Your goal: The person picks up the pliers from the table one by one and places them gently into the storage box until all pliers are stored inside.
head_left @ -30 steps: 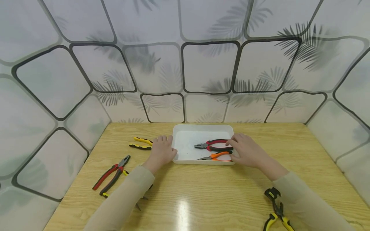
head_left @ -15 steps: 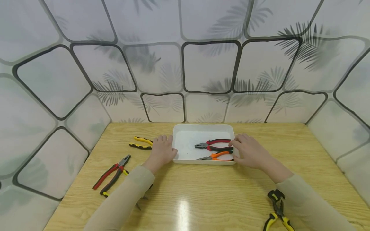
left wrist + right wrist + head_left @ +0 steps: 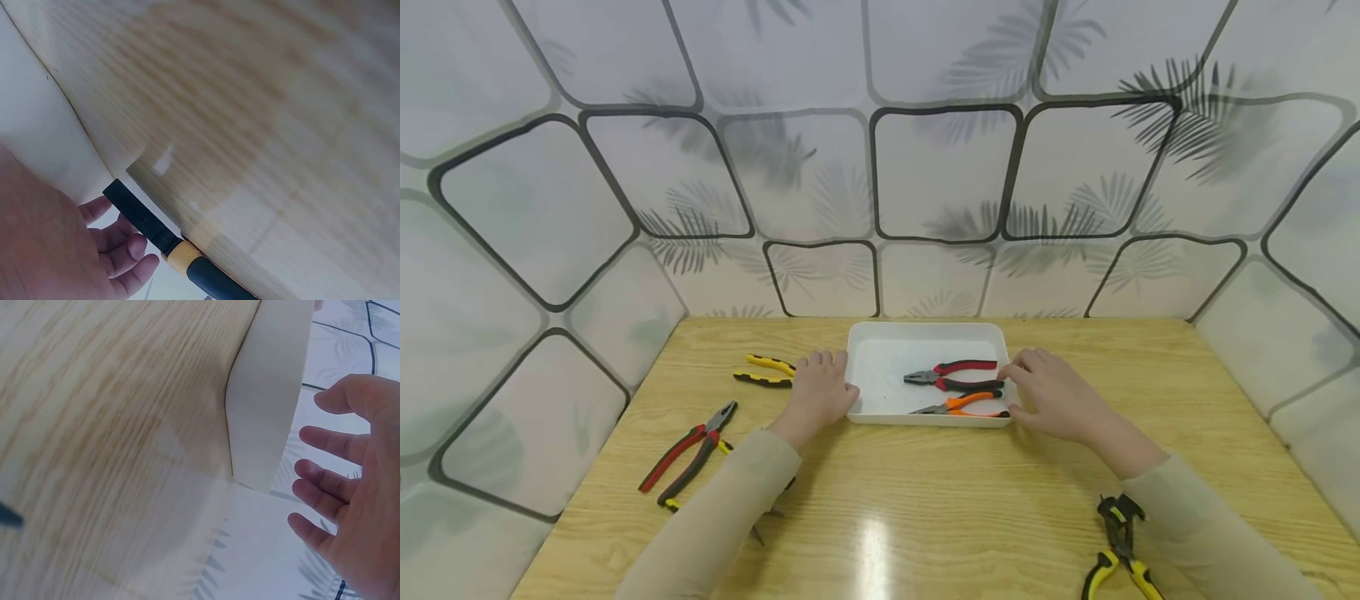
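While tray (image 3: 880, 362) holds pliers (image 3: 936, 377), left hand (image 3: 820, 389), right hand (image 3: 1054, 397) flank it.

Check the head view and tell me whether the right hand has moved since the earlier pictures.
Yes, slightly to the right: against the tray, its fingertips now sit further right, clear of the red-handled pliers; right hand.

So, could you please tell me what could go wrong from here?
If the white tray tilts, the red-and-black pliers and orange-handled pliers inside might slide. The left grip is close to a yellow-handled tool and could bump it. The right sleeve appears near the lower-right tool, so pulling back may knock it.
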{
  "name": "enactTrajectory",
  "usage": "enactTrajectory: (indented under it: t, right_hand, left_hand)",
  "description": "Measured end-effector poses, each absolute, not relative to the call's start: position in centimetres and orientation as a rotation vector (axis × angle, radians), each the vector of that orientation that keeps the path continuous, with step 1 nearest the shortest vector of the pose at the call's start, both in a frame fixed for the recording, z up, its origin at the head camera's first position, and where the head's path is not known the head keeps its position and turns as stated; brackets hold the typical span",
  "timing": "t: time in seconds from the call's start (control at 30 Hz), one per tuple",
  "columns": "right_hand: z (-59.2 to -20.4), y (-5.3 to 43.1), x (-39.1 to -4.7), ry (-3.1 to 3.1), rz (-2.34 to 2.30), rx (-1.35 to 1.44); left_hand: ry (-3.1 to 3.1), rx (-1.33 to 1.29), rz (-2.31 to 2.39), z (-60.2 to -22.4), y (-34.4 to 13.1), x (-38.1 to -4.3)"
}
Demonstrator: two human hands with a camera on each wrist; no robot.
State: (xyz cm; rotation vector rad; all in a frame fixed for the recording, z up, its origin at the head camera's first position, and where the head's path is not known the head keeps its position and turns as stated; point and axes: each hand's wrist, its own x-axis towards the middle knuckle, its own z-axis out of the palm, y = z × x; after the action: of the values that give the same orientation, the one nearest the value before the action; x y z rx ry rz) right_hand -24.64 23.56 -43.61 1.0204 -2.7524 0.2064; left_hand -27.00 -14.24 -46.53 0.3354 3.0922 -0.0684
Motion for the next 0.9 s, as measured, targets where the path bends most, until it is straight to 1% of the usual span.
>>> enactTrajectory:
  t: [0.9]
  right_hand:
    - [-43.3, 24.2, -23.2, -2.776, 0.198, 0.983]
  left_hand:
    - [3.095, 0.323, -0.066, -46.6, -14.1, -27.0]
